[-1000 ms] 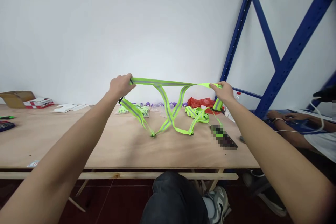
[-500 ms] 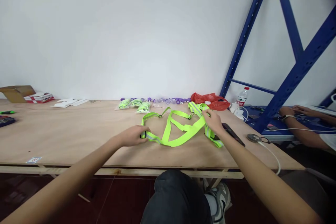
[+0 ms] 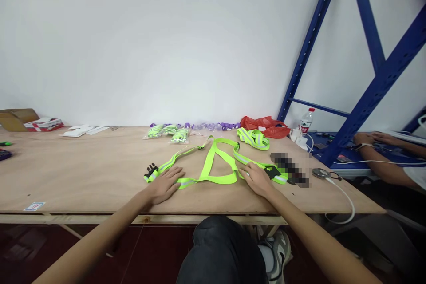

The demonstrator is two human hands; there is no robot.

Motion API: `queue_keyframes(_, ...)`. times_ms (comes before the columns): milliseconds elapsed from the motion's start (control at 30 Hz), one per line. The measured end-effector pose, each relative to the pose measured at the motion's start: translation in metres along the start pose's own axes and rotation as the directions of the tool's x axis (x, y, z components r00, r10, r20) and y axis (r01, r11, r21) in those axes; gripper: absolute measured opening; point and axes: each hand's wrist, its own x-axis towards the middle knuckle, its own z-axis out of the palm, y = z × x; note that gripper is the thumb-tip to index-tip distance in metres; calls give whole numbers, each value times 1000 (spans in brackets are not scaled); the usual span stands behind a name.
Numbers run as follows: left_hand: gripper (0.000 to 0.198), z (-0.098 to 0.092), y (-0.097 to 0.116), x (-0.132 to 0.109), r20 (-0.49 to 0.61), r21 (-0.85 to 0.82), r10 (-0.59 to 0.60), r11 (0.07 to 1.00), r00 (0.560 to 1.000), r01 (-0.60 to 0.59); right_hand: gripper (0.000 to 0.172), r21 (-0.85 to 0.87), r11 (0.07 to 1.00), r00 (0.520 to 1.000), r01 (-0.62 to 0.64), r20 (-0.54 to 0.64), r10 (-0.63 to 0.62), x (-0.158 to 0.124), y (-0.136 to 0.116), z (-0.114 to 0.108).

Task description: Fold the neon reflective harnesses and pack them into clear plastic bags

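Note:
A neon-yellow reflective strap vest [image 3: 213, 166] lies spread flat on the plywood table [image 3: 83, 173]. My left hand [image 3: 165, 183] rests flat on its left end, fingers stretched out, beside a black buckle [image 3: 151, 170]. My right hand [image 3: 256, 179] lies flat on the right part of the strap, fingers apart, near another black buckle [image 3: 272, 171]. Neither hand grips anything.
A second folded vest [image 3: 253, 137], bagged vests [image 3: 169, 132], a red bag [image 3: 266, 126] and purple bits sit at the back. A blurred dark object [image 3: 289, 168], a round device with white cable [image 3: 321, 173] and a bottle [image 3: 305, 120] lie right. Another person's arms [image 3: 382, 159] rest beyond the blue rack [image 3: 366, 80].
The vest, held stretched in the air a second ago, has come down onto the table. Both hands let go of it and now lie flat on the straps.

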Motion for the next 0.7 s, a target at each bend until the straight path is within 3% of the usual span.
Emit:
queue_keyframes(100, 51, -7, -13, -14, -58, -9, -38, 999, 998, 38, 44, 144, 983, 989, 115, -110, -100, -10, 5, -3)
queue_keyframes(200, 49, -13, -23, -28, -121, 45, -57, 997, 991, 62, 41, 220, 968, 940, 121, -339, -40, -22, 13, -13)
queue_keyframes(333, 47, -13, -37, -47, -208, 137, -72, 985, 975, 102, 35, 194, 980, 843, -52, -518, 147, -47, 26, -31)
queue_keyframes(467, 41, -15, -44, -55, -302, 120, -105, 982, 947, 147, 30, 200, 927, 805, -319, -459, 376, -76, 38, -42)
queue_keyframes(567, 39, -22, -16, -40, -483, 17, -112, 990, 868, 137, 36, 189, 835, 775, -517, -311, 550, -91, 48, -38)
queue_keyframes(633, 40, -25, 25, -19, -578, -53, -83, 997, 812, 64, 40, 205, 811, 764, -548, -273, 585, -93, 54, -32)
queue_keyframes(700, 41, -22, 76, 5, -581, -90, 9, 993, 814, -76, 42, 261, 823, 748, -504, -345, 567, -90, 57, -27)
